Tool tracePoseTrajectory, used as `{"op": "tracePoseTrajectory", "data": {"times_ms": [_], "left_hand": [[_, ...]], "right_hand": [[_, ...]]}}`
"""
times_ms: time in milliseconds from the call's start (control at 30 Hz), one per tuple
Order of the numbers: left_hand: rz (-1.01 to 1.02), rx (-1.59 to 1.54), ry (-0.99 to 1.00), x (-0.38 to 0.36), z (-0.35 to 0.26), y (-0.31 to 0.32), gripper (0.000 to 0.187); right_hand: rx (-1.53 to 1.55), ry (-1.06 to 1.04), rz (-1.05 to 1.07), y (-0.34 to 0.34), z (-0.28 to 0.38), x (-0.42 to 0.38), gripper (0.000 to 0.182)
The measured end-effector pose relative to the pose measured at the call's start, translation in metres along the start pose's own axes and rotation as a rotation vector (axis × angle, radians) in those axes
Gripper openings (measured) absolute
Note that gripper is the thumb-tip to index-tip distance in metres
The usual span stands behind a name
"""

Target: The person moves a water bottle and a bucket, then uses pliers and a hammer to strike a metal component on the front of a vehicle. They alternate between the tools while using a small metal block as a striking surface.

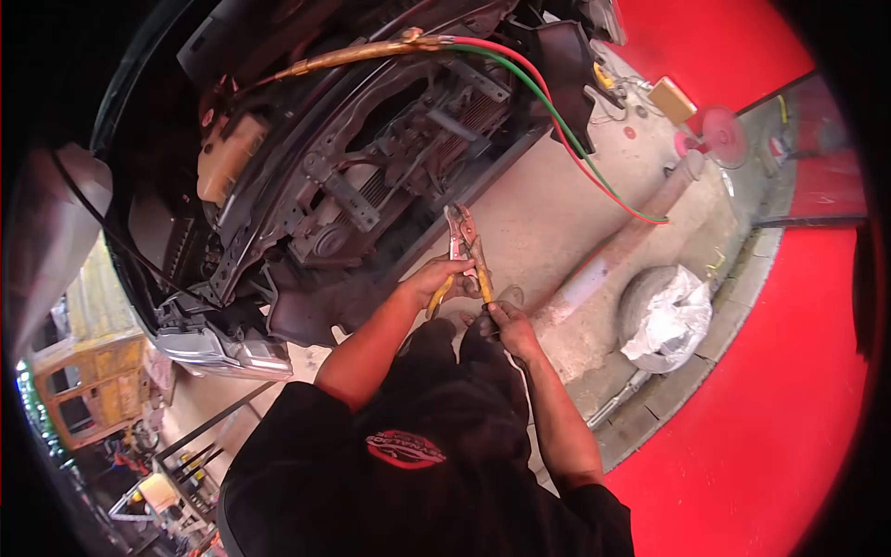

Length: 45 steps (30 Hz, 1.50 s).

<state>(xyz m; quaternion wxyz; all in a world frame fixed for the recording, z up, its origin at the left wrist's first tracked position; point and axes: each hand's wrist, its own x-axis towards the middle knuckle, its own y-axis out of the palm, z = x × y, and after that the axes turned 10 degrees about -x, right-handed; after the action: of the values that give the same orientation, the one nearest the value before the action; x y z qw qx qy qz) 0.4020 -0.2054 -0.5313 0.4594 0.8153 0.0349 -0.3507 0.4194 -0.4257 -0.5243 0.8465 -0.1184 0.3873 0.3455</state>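
Observation:
Locking pliers with metal jaws and yellow handles are held in front of my legs, jaws pointing away from me toward the car. My left hand is closed around them, its fingers across the handles. At the lower end of the right-hand yellow handle, my right hand is closed, thumb and fingers pinching there; a small dark part shows at its fingertips. A thin white line runs down from below this hand. Just beyond the jaws lies the car's exposed front structure.
A brass torch lies across the car front, its red and green hoses trailing right. A long pale bumper-like part and a wheel under plastic rest on the floor. A headlight sits at left.

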Motion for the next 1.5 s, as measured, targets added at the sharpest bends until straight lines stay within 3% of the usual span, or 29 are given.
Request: {"op": "tracePoseTrajectory", "data": {"times_ms": [233,300,400,467,500,567,700,800,900,967,1100,1200,1267,1300,1367,1500], "left_hand": [[-0.199,0.037,0.129,0.007,-0.007,0.034,0.040],[-0.262,0.035,0.114,0.012,-0.009,0.043,0.048],[-0.209,0.064,0.230,0.023,-0.009,0.045,0.075],[-0.238,0.052,0.274,0.032,0.000,0.040,0.071],[-0.242,0.049,0.328,0.039,0.003,0.037,0.066],[-0.309,0.064,0.339,0.050,0.009,0.038,0.067],[-0.324,-0.062,0.369,0.066,0.010,0.040,0.075],[-0.232,-0.154,0.364,0.066,0.014,0.041,0.082],[-0.188,-0.149,0.321,0.066,0.004,0.049,0.083],[-0.199,-0.166,0.317,0.063,0.005,0.046,0.085],[-0.226,-0.147,0.330,0.063,0.009,0.040,0.086],[-0.243,-0.157,0.325,0.061,0.010,0.043,0.087],[-0.207,-0.182,0.310,0.059,0.009,0.042,0.088],[-0.202,-0.183,0.313,0.058,0.008,0.042,0.088],[-0.175,-0.206,0.307,0.056,0.006,0.048,0.085],[-0.121,-0.249,0.321,0.052,0.005,0.051,0.082]], "right_hand": [[-0.024,-0.088,0.203,-0.034,0.005,0.038,0.029],[-0.076,-0.092,0.219,-0.041,0.007,0.042,0.028],[-0.105,-0.135,0.247,-0.053,0.019,0.043,0.035],[-0.183,-0.251,0.184,-0.059,0.011,0.052,0.033],[-0.165,-0.244,0.200,-0.059,0.008,0.056,0.033],[0.200,-0.053,0.259,-0.056,0.002,0.060,0.030],[0.475,-0.117,0.148,-0.061,-0.004,0.063,0.024],[0.506,-0.116,0.115,-0.068,-0.005,0.070,0.020],[0.408,-0.141,0.081,-0.073,-0.004,0.079,0.034],[0.644,0.106,0.274,-0.082,0.009,0.079,0.048],[0.631,0.189,0.307,-0.080,0.010,0.081,0.053],[0.697,0.175,0.235,-0.082,0.013,0.077,0.044],[0.621,0.023,0.251,-0.087,0.006,0.078,0.028],[0.616,0.020,0.248,-0.091,0.007,0.076,0.028],[0.485,-0.057,0.356,-0.096,0.010,0.070,0.017],[0.512,-0.088,0.382,-0.094,0.010,0.060,0.019]]}}
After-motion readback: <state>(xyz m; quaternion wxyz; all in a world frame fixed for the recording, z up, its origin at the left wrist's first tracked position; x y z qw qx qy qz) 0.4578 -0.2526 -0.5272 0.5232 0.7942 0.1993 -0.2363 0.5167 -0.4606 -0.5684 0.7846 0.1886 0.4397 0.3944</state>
